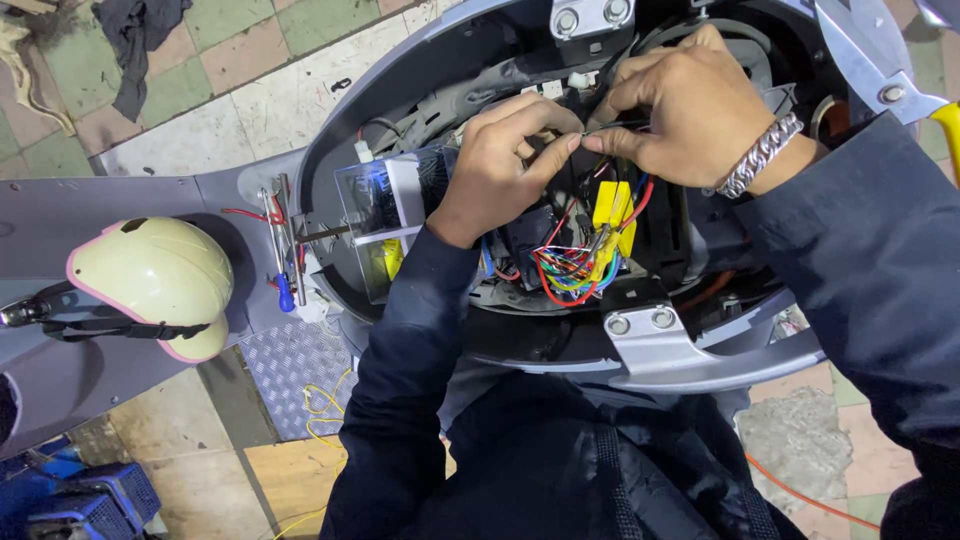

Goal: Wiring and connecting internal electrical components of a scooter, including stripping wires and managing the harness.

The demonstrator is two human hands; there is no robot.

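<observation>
A tiled floor [250, 70] in pink and green lies under a grey scooter [120, 210] with its body opened. In the head view, the left hand [500, 165] and right hand [680, 110] meet over the open bay, both pinching one thin dark wire [600, 128] between thumb and fingers. Below them hangs a bundle [570, 265] of coloured wires beside a yellow connector [612, 210]. The step looks like joining or twisting this wire (fine work); the next move probably needs a steady, tight pinch. A helmet [150, 285] rests on the footboard.

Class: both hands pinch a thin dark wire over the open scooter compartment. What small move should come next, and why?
Probably draw the wire gently taut. The left hand and right hand pinch it close together above the tangled coloured wires, so tension would keep it clear.
</observation>
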